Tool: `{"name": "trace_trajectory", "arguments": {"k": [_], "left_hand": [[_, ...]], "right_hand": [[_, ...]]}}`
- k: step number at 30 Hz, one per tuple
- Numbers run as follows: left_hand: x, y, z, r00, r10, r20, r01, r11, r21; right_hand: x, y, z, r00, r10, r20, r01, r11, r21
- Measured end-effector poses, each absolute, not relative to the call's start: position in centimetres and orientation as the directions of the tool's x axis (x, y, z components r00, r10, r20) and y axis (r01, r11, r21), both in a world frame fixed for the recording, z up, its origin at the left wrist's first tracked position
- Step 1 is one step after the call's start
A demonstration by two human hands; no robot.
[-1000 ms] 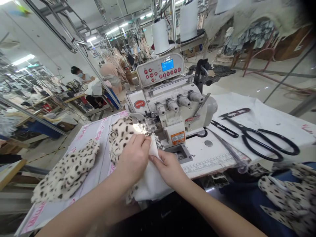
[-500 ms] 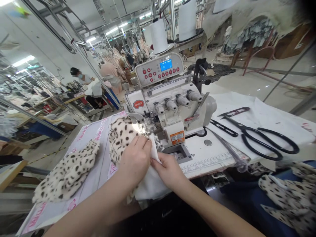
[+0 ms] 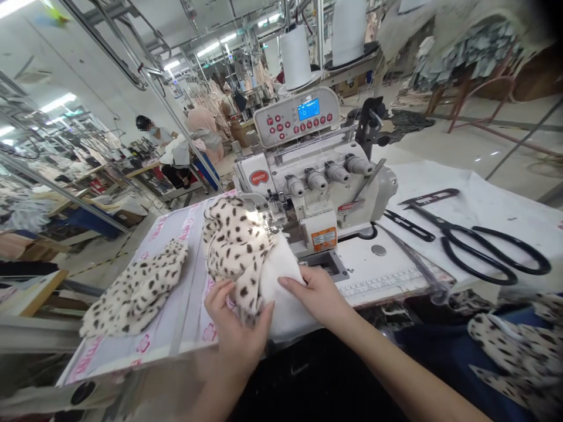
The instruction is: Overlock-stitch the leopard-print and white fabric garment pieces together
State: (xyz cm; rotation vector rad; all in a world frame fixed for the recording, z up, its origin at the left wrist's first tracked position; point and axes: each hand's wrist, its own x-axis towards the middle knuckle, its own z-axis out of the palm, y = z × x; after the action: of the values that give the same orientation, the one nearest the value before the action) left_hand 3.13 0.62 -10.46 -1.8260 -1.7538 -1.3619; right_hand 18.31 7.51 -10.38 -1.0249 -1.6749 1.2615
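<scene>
A white sewing machine (image 3: 325, 193) with a lit needle area stands before me. Spotted plush fabric (image 3: 235, 243) lies bunched at its needle, joined by a white fabric piece (image 3: 281, 293) on the near right. My right hand (image 3: 316, 293) pinches the edge of the white fabric between thumb and fingers. Against the near end of the spotted fabric is my left hand (image 3: 240, 328), its thumb and fingers spread apart around the cloth. Whether the fingertips under the cloth grip it is hidden.
Another spotted fabric piece (image 3: 136, 293) rests on the left of the table. Black-handled scissors (image 3: 479, 246), a ruler-like tool (image 3: 433, 199) and black thread snips (image 3: 409, 225) lie at right. More spotted fabric (image 3: 519, 351) sits lower right. A person (image 3: 162, 146) sits farther back.
My left hand has come away from the needle area, down toward me, and its fingers have spread. The white fabric now lies more unfolded, still in my right hand. The view has shifted slightly.
</scene>
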Motion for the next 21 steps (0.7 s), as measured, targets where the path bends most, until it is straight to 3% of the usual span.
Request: {"name": "trace_trajectory", "arguments": {"k": [4, 7, 9, 11, 15, 17, 21], "left_hand": [[1.4, -0.2, -12.4, -0.175, 0.794, 0.582, 0.872, -0.150, 0.467], [0.1, -1.2, -10.6, -0.203, 0.807, 0.555, 0.877, -0.102, 0.469], [-0.4, -2.0, -8.4, -0.176, 0.769, 0.614, 0.919, -0.095, 0.383], [-0.4, -2.8, -5.9, 0.010, 0.766, 0.643, 0.953, -0.201, 0.225], [-0.3, -4.3, -2.7, 0.449, 0.833, 0.323, 0.888, -0.456, -0.059], [-0.6, -5.1, -2.3, 0.459, 0.861, 0.220, 0.888, -0.441, -0.128], [-1.6, -7.2, -1.6, 0.346, 0.904, 0.251, 0.938, -0.323, -0.129]], "right_hand": [[18.4, 6.8, -10.9, -0.435, 0.896, 0.083, 0.040, 0.111, -0.993], [18.2, 6.3, -11.3, -0.462, 0.885, 0.059, -0.019, 0.056, -0.998], [17.6, 5.8, -11.4, -0.481, 0.876, 0.032, -0.057, 0.005, -0.998], [16.5, 5.1, -11.4, -0.504, 0.863, -0.021, -0.084, -0.073, -0.994], [14.4, 3.4, -11.9, -0.600, 0.799, 0.037, -0.239, -0.134, -0.962], [14.3, 2.7, -12.3, -0.606, 0.794, 0.056, -0.290, -0.155, -0.944], [16.5, 1.2, -13.0, -0.578, 0.812, -0.079, -0.170, -0.214, -0.962]]}}
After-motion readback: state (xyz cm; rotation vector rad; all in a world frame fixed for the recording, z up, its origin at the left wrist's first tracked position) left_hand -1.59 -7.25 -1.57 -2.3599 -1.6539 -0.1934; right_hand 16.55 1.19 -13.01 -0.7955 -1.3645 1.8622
